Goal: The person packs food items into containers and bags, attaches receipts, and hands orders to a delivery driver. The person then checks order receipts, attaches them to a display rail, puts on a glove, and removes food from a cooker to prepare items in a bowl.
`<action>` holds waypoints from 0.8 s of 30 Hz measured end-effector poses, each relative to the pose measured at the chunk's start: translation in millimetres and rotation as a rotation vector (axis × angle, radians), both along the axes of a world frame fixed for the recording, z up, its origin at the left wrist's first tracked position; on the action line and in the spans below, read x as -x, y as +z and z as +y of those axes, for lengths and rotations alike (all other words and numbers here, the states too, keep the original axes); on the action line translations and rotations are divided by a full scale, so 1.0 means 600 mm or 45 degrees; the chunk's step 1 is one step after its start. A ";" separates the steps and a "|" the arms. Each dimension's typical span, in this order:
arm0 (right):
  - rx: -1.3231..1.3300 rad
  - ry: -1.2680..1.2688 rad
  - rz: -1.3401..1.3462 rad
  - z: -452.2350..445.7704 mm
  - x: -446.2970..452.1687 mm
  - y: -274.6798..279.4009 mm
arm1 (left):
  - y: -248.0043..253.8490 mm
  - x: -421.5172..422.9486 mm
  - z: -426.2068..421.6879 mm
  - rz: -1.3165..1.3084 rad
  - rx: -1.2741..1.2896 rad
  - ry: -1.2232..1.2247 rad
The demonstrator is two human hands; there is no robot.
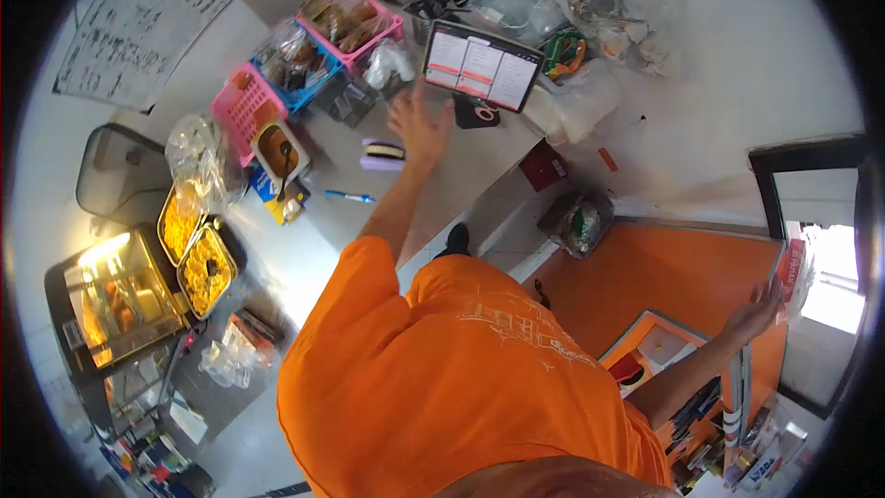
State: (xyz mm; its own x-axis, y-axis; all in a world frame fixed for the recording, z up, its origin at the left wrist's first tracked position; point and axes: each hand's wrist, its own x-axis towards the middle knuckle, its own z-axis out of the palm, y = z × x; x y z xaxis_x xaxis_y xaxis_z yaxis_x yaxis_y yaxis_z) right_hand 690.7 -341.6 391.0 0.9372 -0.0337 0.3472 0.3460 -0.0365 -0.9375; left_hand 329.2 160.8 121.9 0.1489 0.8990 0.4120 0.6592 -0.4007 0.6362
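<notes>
We see the left hand (419, 132) near 12 o'clock of the view, open with its fingers spread, over the counter (332, 152); from it, the tablet (484, 65) is near at 1 o'clock, the black pad (475, 114) at 3, and the purple block (382, 162) at 8. Between 3 and 4 o'clock, we find the right hand (751, 316) beside the red-and-white packet (793, 267), its grip one we cannot tell.
</notes>
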 end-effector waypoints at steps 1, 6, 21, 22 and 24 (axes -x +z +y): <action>-0.007 0.028 0.048 0.010 -0.005 -0.015 | 0.004 0.059 0.006 0.004 -0.129 0.076; 0.008 0.342 0.223 0.074 0.011 -0.076 | 0.024 0.463 -0.040 0.430 -0.221 0.794; 0.291 0.981 0.600 0.140 0.194 -0.175 | -0.055 1.174 -0.419 0.626 0.824 0.799; 0.301 1.003 0.594 0.141 0.204 -0.172 | -0.005 1.087 -0.420 0.815 0.681 0.900; 0.289 1.031 0.605 0.146 0.216 -0.169 | -0.014 1.025 -0.411 0.374 0.392 0.701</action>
